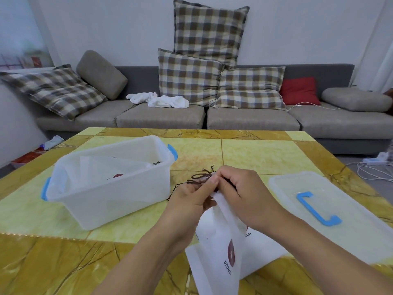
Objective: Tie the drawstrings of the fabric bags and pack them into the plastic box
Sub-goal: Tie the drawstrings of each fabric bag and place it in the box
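Note:
A white fabric bag (221, 250) with a brown logo hangs from my hands over the table's near edge. Its gathered neck is pinched by my right hand (240, 188). My left hand (191, 194) pinches the brown drawstring (200, 177), whose loops and loose ends stick out above and to the left of my fingers. A translucent plastic box (110, 196) with blue latches stands open at the left. Inside it lies another white bag (119, 169) with its dark string showing near the far corner.
The box's lid (331, 209), with a blue handle, lies flat on the yellow marble-pattern table (255, 154) at the right. Behind the table stands a grey sofa (161, 116) with plaid cushions and white cloths. Cables and a power strip (372, 161) lie on the floor at right.

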The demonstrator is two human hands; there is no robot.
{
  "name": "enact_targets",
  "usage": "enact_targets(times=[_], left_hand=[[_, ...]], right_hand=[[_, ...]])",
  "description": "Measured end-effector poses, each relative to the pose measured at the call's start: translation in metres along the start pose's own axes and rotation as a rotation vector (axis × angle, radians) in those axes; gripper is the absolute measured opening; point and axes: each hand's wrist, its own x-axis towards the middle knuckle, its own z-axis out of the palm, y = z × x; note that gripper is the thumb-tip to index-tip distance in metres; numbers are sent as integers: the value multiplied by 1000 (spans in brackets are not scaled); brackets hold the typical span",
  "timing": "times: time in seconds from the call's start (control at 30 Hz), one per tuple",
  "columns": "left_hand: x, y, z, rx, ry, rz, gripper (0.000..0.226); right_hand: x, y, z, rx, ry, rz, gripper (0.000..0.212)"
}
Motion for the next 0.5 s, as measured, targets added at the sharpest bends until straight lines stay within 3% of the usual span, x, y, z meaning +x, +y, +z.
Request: enact_targets(times=[0.23,0.5], left_hand=[[6,7,-18,220,146,141,7],[4,22,-37,544,178,186,6]], right_hand=[[1,1,-6,-102,25,-62,26],[2,4,-13,-185,-5,-83,30]])
